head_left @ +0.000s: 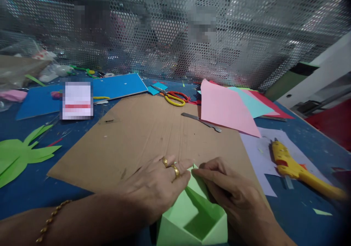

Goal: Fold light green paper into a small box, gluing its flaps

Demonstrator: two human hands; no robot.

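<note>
A light green folded paper box [192, 216] stands at the bottom middle, its near end open to a hollow inside. My left hand [156, 187], with two gold rings, lies along its far left side, fingers closed over the paper edge. From the right, my right hand [233, 187] pinches the far corner of the same paper between thumb and bent fingers. The fingertips of both hands nearly meet there. Under the hands lies a brown cardboard sheet [153, 129]. The underside of the box is hidden.
Scissors [175, 97] and a metal blade [201, 121] lie on the cardboard's far part. Pink paper [225, 107] sits behind at right, a yellow glue gun [290, 162] beyond my right hand. Green leaf-shaped paper [16, 156] and a blue board [117, 87] are at left. Perforated metal [164, 30] stands behind.
</note>
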